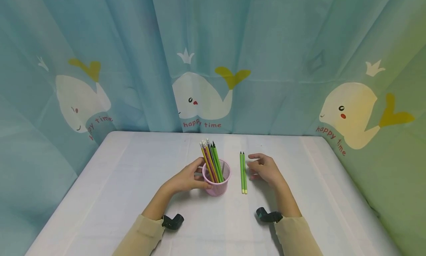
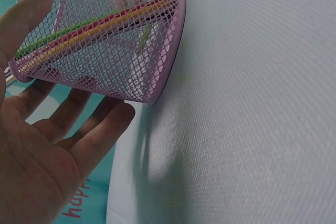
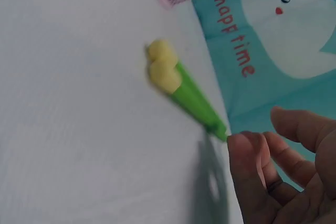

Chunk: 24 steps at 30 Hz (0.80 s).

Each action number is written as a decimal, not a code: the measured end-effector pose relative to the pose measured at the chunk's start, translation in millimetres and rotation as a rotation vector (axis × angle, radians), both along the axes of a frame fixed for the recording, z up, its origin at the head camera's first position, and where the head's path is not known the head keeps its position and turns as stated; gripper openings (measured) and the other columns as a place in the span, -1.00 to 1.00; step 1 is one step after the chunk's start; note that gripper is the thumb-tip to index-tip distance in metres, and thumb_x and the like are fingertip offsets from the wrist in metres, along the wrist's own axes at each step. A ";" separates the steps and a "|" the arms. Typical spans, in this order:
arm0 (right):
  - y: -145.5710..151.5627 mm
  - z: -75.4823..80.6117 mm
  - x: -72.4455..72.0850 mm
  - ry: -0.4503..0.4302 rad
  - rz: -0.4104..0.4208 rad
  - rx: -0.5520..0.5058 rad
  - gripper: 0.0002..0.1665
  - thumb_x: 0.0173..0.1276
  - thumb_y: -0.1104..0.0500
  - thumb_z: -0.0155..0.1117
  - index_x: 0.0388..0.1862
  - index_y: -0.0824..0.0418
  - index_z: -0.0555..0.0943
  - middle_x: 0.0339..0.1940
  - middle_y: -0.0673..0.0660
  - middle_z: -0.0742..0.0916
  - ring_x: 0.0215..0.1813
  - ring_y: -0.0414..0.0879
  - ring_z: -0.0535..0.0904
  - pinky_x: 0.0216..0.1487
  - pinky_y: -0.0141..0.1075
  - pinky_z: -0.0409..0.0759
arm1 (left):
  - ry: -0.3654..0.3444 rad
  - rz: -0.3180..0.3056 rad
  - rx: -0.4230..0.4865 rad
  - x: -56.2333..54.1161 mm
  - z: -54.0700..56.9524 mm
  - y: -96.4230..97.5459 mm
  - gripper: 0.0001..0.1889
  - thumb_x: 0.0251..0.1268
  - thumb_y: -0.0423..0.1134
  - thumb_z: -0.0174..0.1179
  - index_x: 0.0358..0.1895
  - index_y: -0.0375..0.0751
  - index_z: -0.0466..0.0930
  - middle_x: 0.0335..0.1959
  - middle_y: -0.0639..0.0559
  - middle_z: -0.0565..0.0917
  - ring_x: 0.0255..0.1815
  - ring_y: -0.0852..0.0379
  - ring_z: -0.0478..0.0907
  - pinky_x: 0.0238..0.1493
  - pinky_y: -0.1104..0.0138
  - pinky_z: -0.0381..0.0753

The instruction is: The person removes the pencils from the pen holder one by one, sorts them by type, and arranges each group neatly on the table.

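Note:
A pink mesh pencil cup (image 1: 217,190) stands on the table, with several pencils (image 1: 211,163) leaning in it. My left hand (image 1: 185,179) grips the cup from its left side; in the left wrist view the thumb lies along one side of the mesh wall (image 2: 100,74) and the fingers along the other. Right of the cup, two green pencils (image 1: 242,174) with pale yellow ends lie side by side, dark tips pointing away from me. Just to their right is my right hand (image 1: 265,170), fingers loosely bent and holding nothing, apart from the pencils (image 3: 194,103) in the right wrist view.
A white cloth covers the table (image 1: 133,167). Behind it hangs a blue curtain (image 1: 283,37) printed with whales and lettering. Black wrist straps (image 1: 173,222) sit at both sleeve cuffs.

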State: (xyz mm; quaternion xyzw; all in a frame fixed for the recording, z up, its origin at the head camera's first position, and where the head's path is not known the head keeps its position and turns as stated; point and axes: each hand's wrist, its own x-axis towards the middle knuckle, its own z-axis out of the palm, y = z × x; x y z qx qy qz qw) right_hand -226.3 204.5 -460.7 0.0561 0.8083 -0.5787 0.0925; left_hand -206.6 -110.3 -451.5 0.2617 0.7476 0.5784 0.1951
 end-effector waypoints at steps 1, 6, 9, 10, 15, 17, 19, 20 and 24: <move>-1.5 2.5 0.9 0.011 0.010 -0.011 -0.50 0.41 0.16 0.30 0.29 0.25 0.51 -0.15 0.24 0.64 -0.20 -0.02 0.66 -0.27 -0.19 0.80 | 0.001 0.000 -0.001 0.0 -0.2 -0.1 -0.20 0.06 -0.40 0.48 0.37 -0.25 0.23 0.24 -0.16 0.44 0.26 -0.11 0.48 0.26 0.20 0.61; -12.0 15.3 6.9 0.081 0.078 -0.054 -0.51 0.42 0.18 0.26 0.28 0.29 0.51 -0.11 0.29 0.65 -0.15 0.05 0.69 -0.24 -0.15 0.80 | 0.006 -0.005 0.005 0.2 -0.3 -0.6 -0.21 0.06 -0.41 0.47 0.37 -0.26 0.23 0.24 -0.17 0.43 0.25 -0.11 0.48 0.26 0.20 0.61; -19.2 21.8 10.0 0.123 0.126 -0.093 -0.50 0.42 0.18 0.27 0.28 0.34 0.49 -0.11 0.29 0.65 -0.14 0.06 0.68 -0.22 -0.10 0.80 | 0.008 -0.004 0.007 0.4 0.0 -0.6 -0.21 0.06 -0.41 0.47 0.36 -0.25 0.23 0.24 -0.17 0.43 0.25 -0.11 0.48 0.26 0.19 0.61; -21.5 23.8 11.2 0.137 0.146 -0.107 -0.49 0.43 0.18 0.28 0.28 0.36 0.48 -0.11 0.29 0.64 -0.14 0.06 0.67 -0.20 -0.08 0.80 | 0.008 -0.002 0.006 0.4 0.0 -0.7 -0.21 0.06 -0.40 0.47 0.37 -0.25 0.23 0.24 -0.17 0.43 0.26 -0.11 0.47 0.26 0.19 0.60; -35.1 33.4 17.4 0.235 0.204 -0.109 -0.54 0.43 0.16 0.29 0.24 0.31 0.52 -0.14 0.25 0.63 -0.13 0.05 0.64 -0.18 -0.13 0.79 | 0.006 0.004 0.002 0.0 -0.2 -0.5 -0.19 0.06 -0.39 0.48 0.38 -0.23 0.23 0.25 -0.16 0.44 0.29 -0.12 0.47 0.27 0.19 0.60; -40.9 36.2 20.1 0.290 0.218 -0.082 -0.58 0.42 0.15 0.30 0.20 0.25 0.56 -0.14 0.25 0.64 -0.11 0.07 0.63 -0.18 -0.19 0.78 | 0.008 0.005 0.001 -0.1 -0.2 -0.2 -0.19 0.06 -0.39 0.47 0.38 -0.24 0.22 0.25 -0.16 0.44 0.29 -0.13 0.47 0.27 0.18 0.60; -46.7 38.3 22.9 0.345 0.235 -0.048 -0.61 0.41 0.12 0.32 0.17 0.19 0.59 -0.10 0.24 0.67 -0.08 0.07 0.63 -0.14 -0.24 0.76 | 0.008 0.006 0.001 -0.1 -0.1 -0.1 -0.20 0.06 -0.39 0.47 0.38 -0.24 0.23 0.25 -0.16 0.45 0.29 -0.13 0.47 0.27 0.18 0.60; -49.5 39.0 24.0 0.370 0.247 -0.032 -0.61 0.41 0.10 0.33 0.16 0.17 0.60 -0.06 0.24 0.68 -0.04 0.07 0.63 -0.10 -0.24 0.74 | 0.007 0.006 0.001 0.0 -0.1 -0.1 -0.20 0.06 -0.40 0.47 0.37 -0.23 0.23 0.25 -0.16 0.45 0.29 -0.12 0.47 0.27 0.18 0.60; -59.5 40.0 28.8 0.458 0.314 0.019 -0.58 0.39 0.07 0.35 0.19 0.11 0.60 0.13 0.15 0.69 0.16 0.05 0.60 0.09 -0.12 0.70 | 0.008 0.002 0.002 0.4 0.1 -0.5 -0.20 0.07 -0.40 0.46 0.38 -0.22 0.23 0.26 -0.15 0.44 0.30 -0.12 0.47 0.27 0.17 0.60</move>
